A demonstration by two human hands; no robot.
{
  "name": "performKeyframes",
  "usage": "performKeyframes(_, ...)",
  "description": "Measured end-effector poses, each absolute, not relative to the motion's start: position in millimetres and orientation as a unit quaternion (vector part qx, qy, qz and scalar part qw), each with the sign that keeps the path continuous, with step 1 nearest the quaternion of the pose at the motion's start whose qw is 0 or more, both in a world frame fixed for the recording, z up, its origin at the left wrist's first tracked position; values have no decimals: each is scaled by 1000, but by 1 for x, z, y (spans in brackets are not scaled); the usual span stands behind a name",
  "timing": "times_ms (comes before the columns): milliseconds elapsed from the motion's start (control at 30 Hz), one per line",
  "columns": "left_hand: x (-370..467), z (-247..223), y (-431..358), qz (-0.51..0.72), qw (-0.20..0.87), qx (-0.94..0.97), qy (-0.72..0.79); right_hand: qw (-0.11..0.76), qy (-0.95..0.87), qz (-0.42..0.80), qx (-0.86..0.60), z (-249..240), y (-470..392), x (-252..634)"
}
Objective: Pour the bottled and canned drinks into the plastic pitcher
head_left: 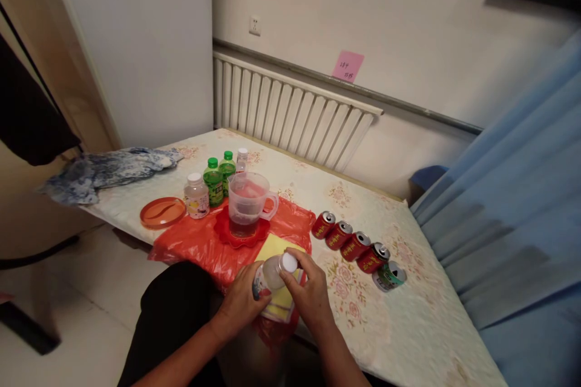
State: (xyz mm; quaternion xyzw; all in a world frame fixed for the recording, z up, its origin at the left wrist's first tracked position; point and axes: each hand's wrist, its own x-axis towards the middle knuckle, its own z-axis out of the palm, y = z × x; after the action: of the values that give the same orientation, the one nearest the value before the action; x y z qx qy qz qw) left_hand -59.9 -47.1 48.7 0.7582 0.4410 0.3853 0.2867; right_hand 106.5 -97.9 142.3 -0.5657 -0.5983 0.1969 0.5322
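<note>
My left hand [242,297] is wrapped round the body of a clear bottle [271,273] with a printed label, tilted to the right. The fingers of my right hand [309,285] grip its white cap [289,263]. Beneath the bottle lies a yellow cloth [275,246] on a red plastic sheet [190,249]. Beyond my hands, a clear measuring jug [247,205] with liquid in it stands on a red scalloped dish [222,231]. A similar capped bottle [196,199] stands left of the jug.
Two green-capped bottles [213,184] and a small white-capped bottle [242,161] stand behind. An orange round lid [162,213] lies at left, with a patterned cloth [122,168] beyond. Several red cans [355,246] and a green can [389,277] form a row at right.
</note>
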Motion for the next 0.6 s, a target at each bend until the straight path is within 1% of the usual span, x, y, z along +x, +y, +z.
performKeyframes(167, -67, 43, -43, 383, 299, 750, 448, 607, -489, 266, -568, 134, -86, 118)
performKeyframes(267, -73, 35, -40, 395, 311, 715, 486, 620, -454, 268, -581, 123, -71, 131)
performKeyframes(333, -78, 30, -37, 403, 319, 691, 508, 610, -446, 266, -598, 110, -59, 140)
performKeyframes(433, -84, 25, -33, 397, 336, 675, 523, 573, -452, 249, -637, 87, -40, 149)
performKeyframes(600, -91, 28, -31, 388, 357, 666, 528, 477, -517, 159, -692, 54, -13, 151)
